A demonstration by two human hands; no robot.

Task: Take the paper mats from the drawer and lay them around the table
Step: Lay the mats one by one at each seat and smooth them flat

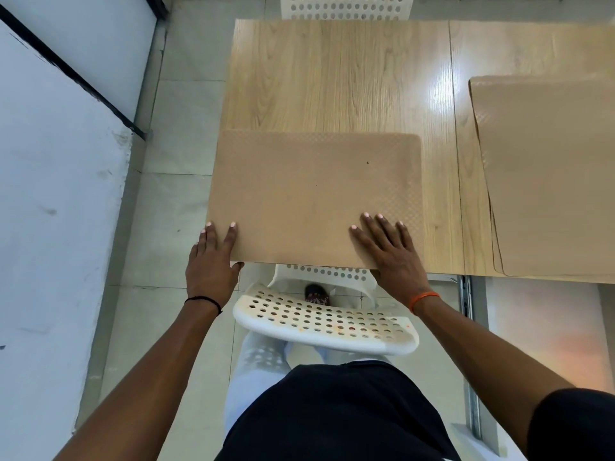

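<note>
2 hands rest on 1 mat [312, 197] at the near-left corner of the bench [332, 78]. The left hand [211, 261] has straight fingers on top of the mat's near-left corner, with the thumb tucked at its near edge; I cannot tell whether it pinches the sheet. The right hand [387, 249] lies flat, fingers spread, pressing the near-right corner, with nothing clenched in its grip. The mat lies just ahead of both hands, its long axis running left to right along the bench's near edge. Its left side pokes slightly past the bench edge, so I judge the next move to be a small nudge to the right; the left hand is better placed for that. A stack [549, 178] of further mats lies to the right, apart from this one, nearer the right hand. A white chair [326, 324] stands between the person and the bench, and another chair [346, 6] stands at the far side.
</note>
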